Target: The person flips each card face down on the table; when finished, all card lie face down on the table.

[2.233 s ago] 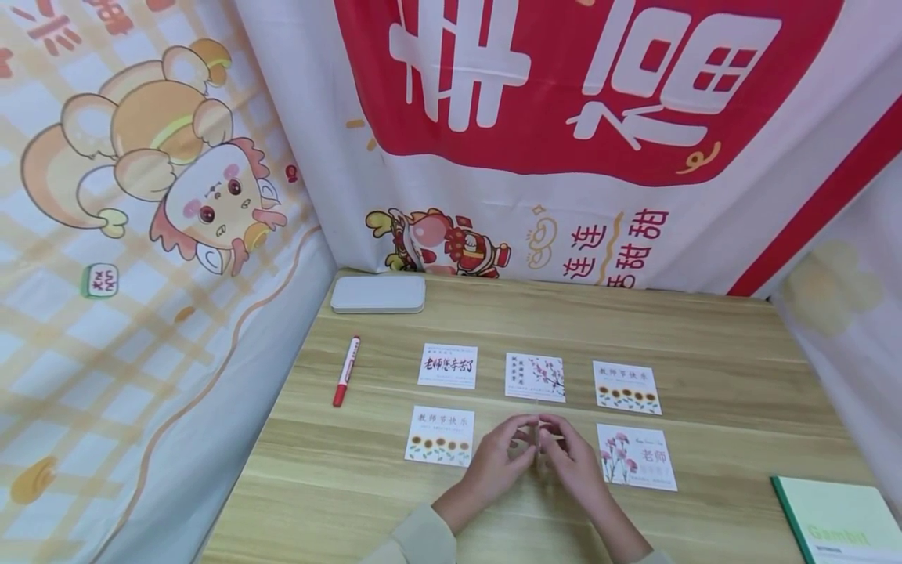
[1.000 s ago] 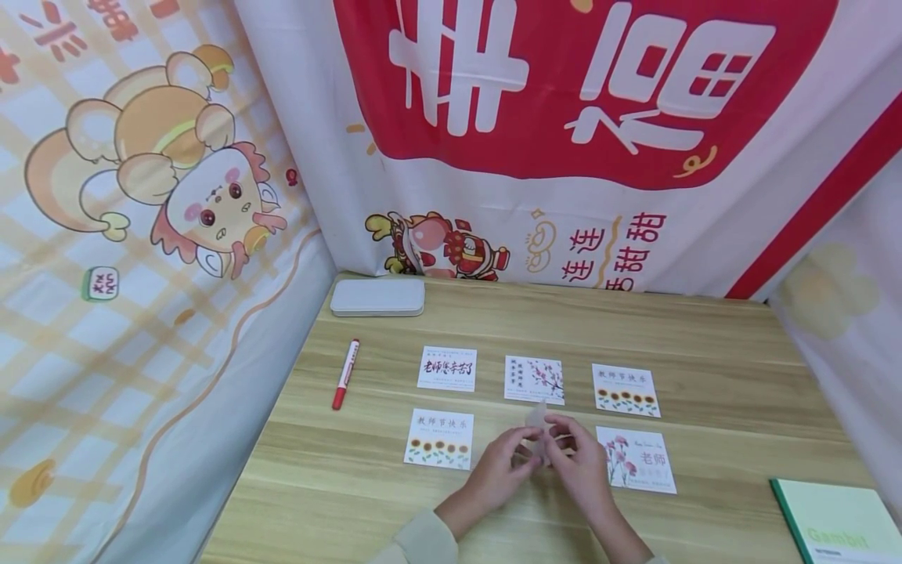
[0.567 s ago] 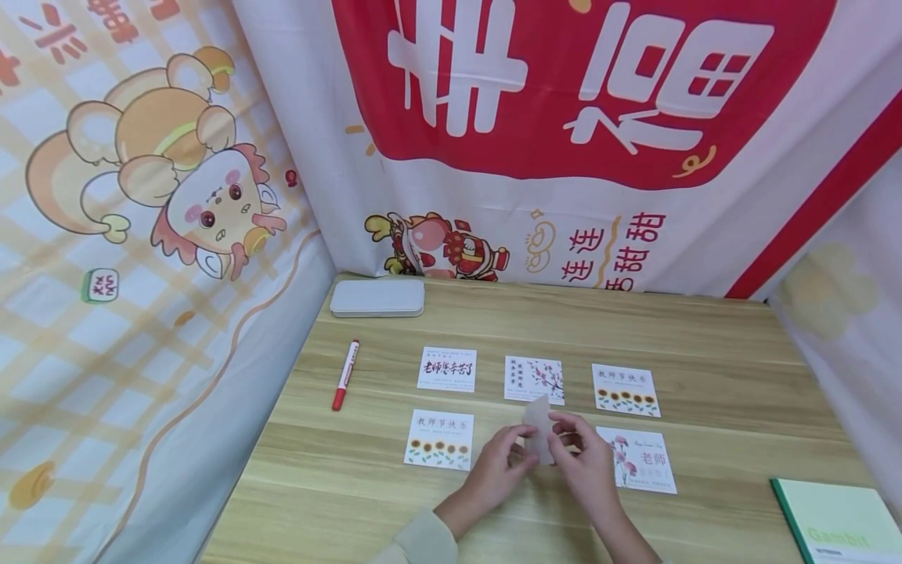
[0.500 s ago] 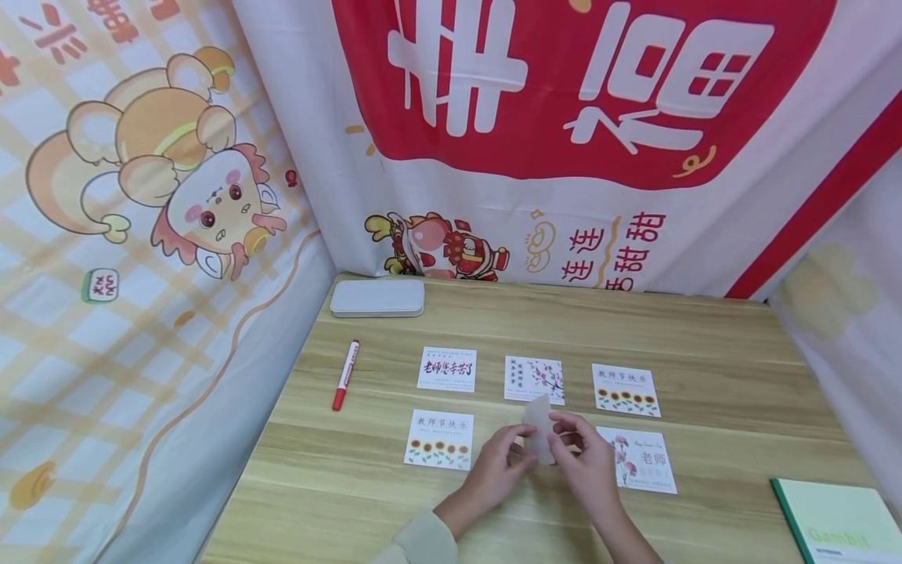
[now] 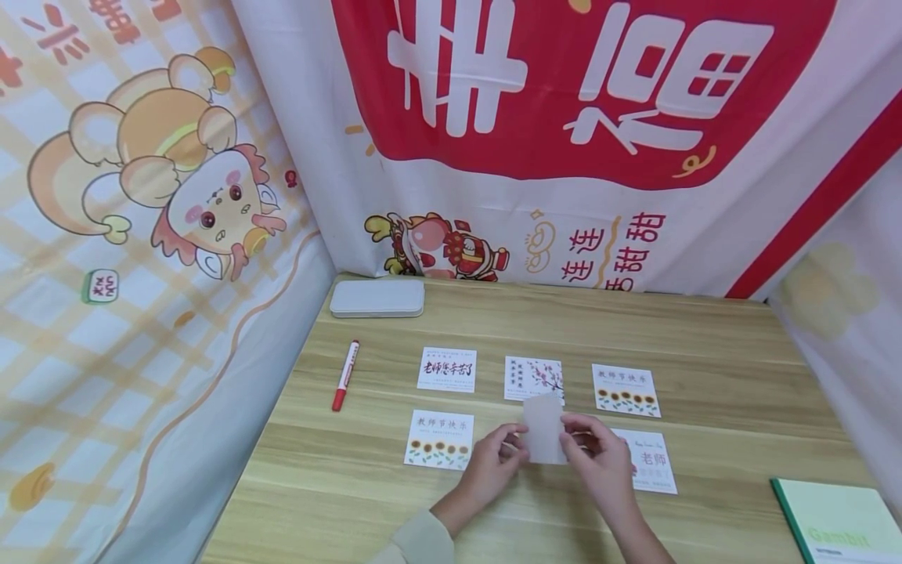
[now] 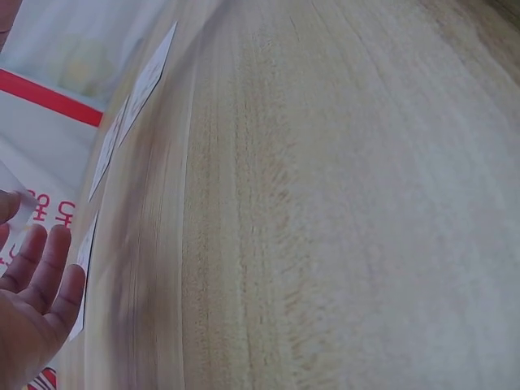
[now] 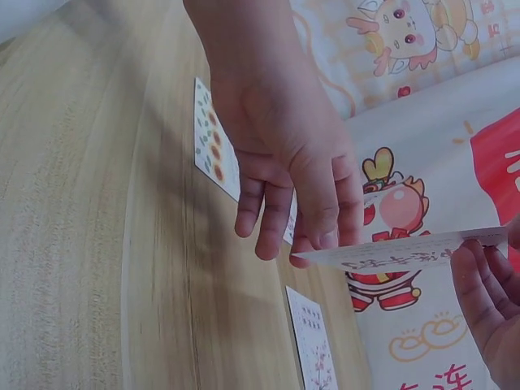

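Pale card (image 5: 543,428) pinched between two hands, raised over the counter (image 5: 507,313).
The left hand (image 5: 493,462) has its grip narrowed on one side edge, thumb and fingers together; the right hand (image 5: 600,456) pinches the opposite edge. A plain face shows in the head view, print on the other. Just beyond lies a blossom card (image 5: 524,377); the right hand partly covers a carnation card (image 5: 654,462). Farther out lie a red marker (image 5: 345,376) and a green-edged notebook (image 5: 842,517).

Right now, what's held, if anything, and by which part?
A white card, gripped by its opposite side edges: left hand on one, right hand on the other.
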Demonstrator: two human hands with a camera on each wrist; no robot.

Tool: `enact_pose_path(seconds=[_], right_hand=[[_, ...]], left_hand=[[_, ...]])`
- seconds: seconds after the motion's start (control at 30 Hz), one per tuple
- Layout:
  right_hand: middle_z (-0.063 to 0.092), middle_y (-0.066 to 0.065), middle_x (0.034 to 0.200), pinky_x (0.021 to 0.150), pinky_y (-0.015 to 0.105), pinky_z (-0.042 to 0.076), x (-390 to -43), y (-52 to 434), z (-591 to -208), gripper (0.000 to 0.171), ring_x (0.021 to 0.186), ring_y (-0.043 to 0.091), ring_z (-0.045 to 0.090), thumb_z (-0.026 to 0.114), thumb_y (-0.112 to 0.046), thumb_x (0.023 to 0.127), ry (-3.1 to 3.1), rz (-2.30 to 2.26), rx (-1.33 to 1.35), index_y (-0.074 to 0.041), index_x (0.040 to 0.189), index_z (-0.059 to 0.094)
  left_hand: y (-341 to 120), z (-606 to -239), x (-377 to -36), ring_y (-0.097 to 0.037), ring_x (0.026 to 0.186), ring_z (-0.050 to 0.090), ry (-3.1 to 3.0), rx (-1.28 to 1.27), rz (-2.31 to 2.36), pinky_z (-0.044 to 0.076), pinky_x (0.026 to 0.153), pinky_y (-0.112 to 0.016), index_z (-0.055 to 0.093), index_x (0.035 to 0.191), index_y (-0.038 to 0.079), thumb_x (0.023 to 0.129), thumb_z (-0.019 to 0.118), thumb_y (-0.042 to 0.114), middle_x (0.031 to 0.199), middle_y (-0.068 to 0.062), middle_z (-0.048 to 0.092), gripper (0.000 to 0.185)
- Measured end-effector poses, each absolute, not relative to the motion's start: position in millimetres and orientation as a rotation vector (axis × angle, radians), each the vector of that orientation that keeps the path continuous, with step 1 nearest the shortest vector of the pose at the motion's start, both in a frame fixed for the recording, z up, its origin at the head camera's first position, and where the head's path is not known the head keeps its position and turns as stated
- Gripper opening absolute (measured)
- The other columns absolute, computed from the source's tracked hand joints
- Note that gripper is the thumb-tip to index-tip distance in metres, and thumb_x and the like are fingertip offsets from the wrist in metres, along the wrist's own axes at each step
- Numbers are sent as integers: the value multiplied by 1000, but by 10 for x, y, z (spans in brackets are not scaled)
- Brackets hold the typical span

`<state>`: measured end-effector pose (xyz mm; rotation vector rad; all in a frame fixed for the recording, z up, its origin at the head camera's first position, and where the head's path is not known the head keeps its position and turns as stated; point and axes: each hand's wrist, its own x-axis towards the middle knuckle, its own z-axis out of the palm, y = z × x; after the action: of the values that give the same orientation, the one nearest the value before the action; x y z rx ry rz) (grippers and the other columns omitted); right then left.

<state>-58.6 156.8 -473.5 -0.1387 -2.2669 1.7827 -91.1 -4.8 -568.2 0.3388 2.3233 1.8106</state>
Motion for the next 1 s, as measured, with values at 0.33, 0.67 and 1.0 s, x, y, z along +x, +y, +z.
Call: enact_pose_path(seconds=[0.33,0.67,1.0], right_hand=[[63,13,92,65,21,53,-583,1622,-4762,22,76,14,62,65,10,76,-2291,1800,-227,1,96,64],[62,13,92,64,20,53,-558,1647,-4750,21,75,14,60,64,10,78,-2261,1858,-220,4,97,63],[66,14,99,66,24,55,-573,1720,-4803,23,76,14,65,68,3,79,-2273,1901,-340,3,102,65]], left_hand=[[-73,-5725,-931,-7,71,58,2296,210,1924,53,65,-22,65,107,13,80,68,5,83,2,64,28],[-130,-5706,-962,-9,68,61,2266,104,1998,53,64,-22,69,102,9,77,71,6,79,0,67,25],[-190,-5667,-978,-10,74,60,2246,40,2026,53,68,-22,69,104,11,77,71,10,83,3,64,27]])
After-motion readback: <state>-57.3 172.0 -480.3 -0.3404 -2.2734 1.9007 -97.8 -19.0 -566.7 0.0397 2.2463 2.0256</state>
